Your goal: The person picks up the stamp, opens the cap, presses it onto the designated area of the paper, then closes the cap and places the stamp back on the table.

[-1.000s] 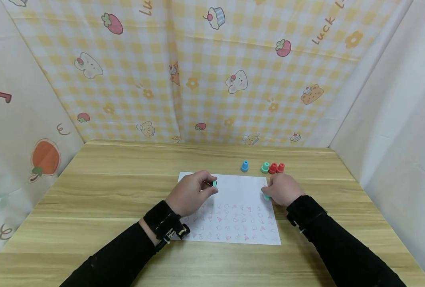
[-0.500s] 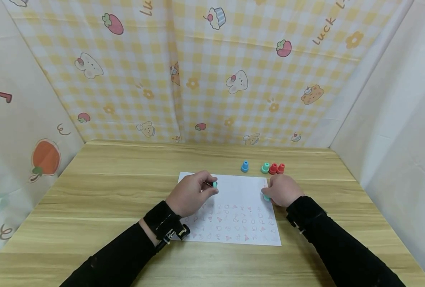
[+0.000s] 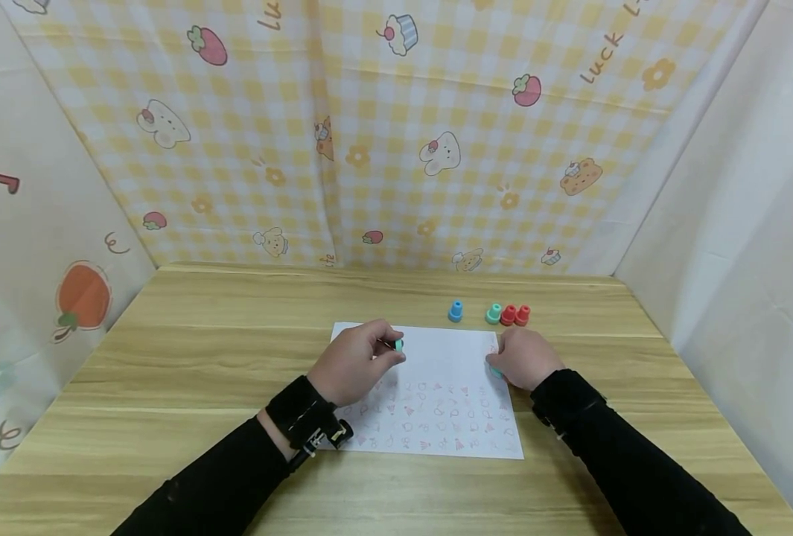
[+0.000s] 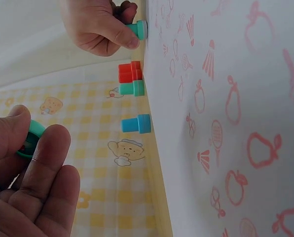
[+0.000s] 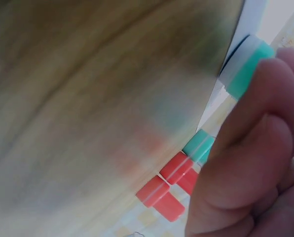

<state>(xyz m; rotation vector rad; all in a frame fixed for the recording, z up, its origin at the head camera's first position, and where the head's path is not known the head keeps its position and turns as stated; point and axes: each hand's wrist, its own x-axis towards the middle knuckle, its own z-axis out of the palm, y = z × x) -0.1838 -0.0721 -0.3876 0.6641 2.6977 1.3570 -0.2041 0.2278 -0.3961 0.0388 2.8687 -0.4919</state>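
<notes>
Left wrist, unlike right, shows the pinched green cap [image 4: 37, 128].

Stamp, green [image 4: 139, 30]: body coloured green, with a pale band at the printing end; pinched by the right hand [image 3: 526, 359] and set face down against the paper near its right edge.

Cap-like piece, green [image 4: 37, 128]: small, round, hollow, its darker inside partly shown; held on edge between thumb and finger of the left hand [image 3: 352, 365], clear of the paper.

Paper [image 3: 439, 356]: white sheet, laid flat; lower half covered in rows of red prints, among them fruits, rackets and shuttlecocks, some printed faintly.
</notes>
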